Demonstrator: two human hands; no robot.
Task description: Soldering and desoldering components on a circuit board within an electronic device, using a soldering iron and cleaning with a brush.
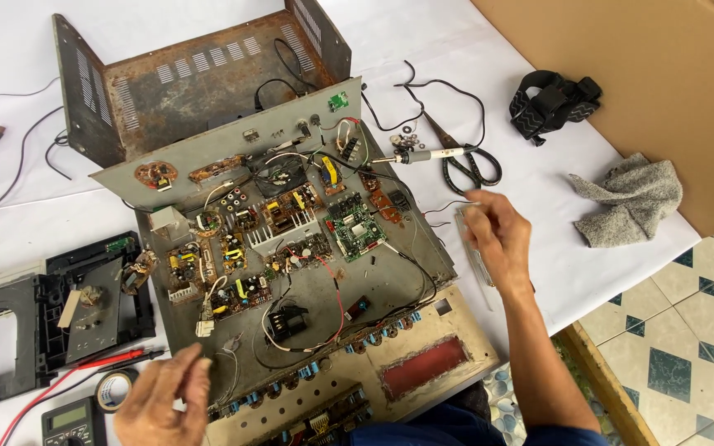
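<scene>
Your right grip point(496, 235) rests on the table point(588, 272) just right of the open chassis point(316, 281), touching a flat strip point(477, 252). Beyond this grip lie the soldering iron point(427, 154) and scissors point(468, 165); farther right lie the cloth point(630, 198) and strap point(551, 103). Your left grip point(163, 400) hovers at the chassis' near left corner. Just left of it sit the tape roll point(113, 386) and multimeter point(72, 421); beyond those lies the disc drive tray point(43, 322).

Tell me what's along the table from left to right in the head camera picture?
Black disc tray → open metal chassis → soldering iron → scissors → right hand → black headlamp strap → grey rag.
</scene>
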